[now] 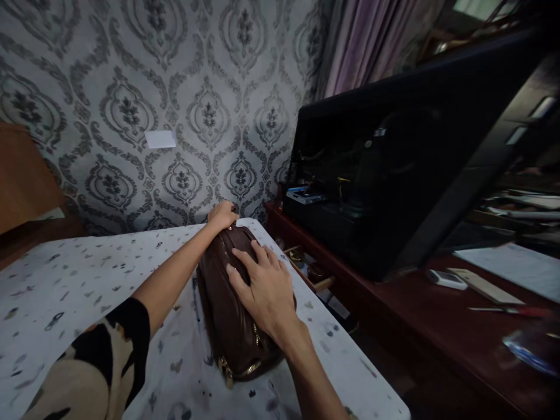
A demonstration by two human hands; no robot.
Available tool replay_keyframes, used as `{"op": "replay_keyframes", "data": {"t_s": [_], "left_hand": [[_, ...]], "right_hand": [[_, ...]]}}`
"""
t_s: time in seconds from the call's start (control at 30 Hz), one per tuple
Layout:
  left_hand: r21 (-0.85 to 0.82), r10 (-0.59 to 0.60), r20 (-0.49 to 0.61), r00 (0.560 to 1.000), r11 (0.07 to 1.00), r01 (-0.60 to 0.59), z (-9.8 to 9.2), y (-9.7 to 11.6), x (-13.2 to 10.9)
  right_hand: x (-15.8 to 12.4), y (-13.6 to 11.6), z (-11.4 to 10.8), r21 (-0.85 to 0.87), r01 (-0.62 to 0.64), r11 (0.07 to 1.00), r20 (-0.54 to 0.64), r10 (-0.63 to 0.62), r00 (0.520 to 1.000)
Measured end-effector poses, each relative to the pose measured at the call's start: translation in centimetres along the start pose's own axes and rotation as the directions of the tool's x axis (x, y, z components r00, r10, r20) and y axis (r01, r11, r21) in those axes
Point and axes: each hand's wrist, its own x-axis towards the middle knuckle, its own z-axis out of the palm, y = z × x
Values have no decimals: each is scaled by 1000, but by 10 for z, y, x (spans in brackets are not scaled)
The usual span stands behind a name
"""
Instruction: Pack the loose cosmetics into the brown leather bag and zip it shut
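A dark brown leather bag point(219, 303) with gold-coloured zips lies lengthwise before me. Beneath it is a white sheet point(109, 274) printed with small figures. At the bag's far end, my left hand point(222, 216) is closed around what looks like a strap or loop; the grip itself is partly hidden. My right hand point(266, 286) rests flat across the top and right side of the bag, its fingers spread. Part of the bag's right side is hidden under that hand. Gold zip pulls point(225, 368) hang at the near end.
Right of the bed stands a dark red desk point(394, 303) with a large black screen-like panel point(394, 151). An open drawer point(321, 284) juts toward the bed. Paper point(516, 265) and a small white device point(447, 280) lie on the desk. Patterned wallpaper point(210, 116) rises behind.
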Motion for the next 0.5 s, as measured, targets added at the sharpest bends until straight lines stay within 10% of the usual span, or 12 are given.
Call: {"op": "replay_keyframes", "data": {"t_s": [0.27, 0.5], "left_hand": [[-250, 255, 17, 967, 937, -243, -13, 14, -30], [-349, 193, 33, 981, 922, -169, -26, -4, -37]], "right_hand": [[-2, 0, -1, 31, 2, 1000, -18, -1, 1000], [-4, 0, -4, 76, 4, 997, -11, -3, 1000]]}}
